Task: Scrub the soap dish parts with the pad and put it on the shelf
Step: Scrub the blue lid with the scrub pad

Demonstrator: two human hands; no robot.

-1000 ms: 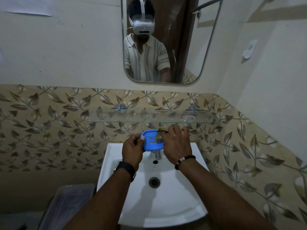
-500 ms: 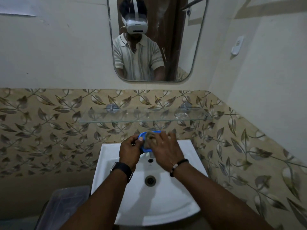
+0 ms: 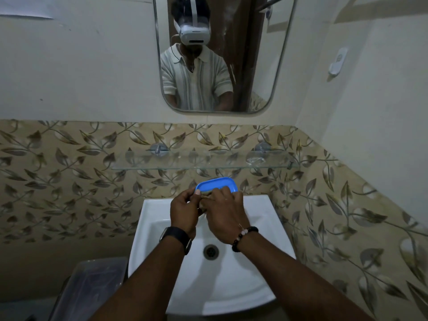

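Observation:
A blue plastic soap dish part [image 3: 216, 184] is held above the back of the white sink [image 3: 261, 216], tilted toward me. My left hand [image 3: 184, 210] grips its left edge, thumb on the rim. My right hand [image 3: 223, 216] covers the lower front of the dish and presses a dull greenish scrub pad [image 3: 205, 195] against it; only a sliver of the pad shows between my fingers. The glass shelf [image 3: 203, 162] runs along the wall just above the dish.
A mirror [image 3: 220, 54] hangs above the shelf and reflects a person wearing a headset. The sink's drain [image 3: 210, 251] lies below my wrists. A clear plastic bin [image 3: 92, 286] stands left of the sink. Leaf-patterned tiles cover the lower walls, with a side wall close on the right.
The dish has turned so its far rim now shows above my fingers. My right hand has slid the pad lower across it. Both hands stay over the sink's back.

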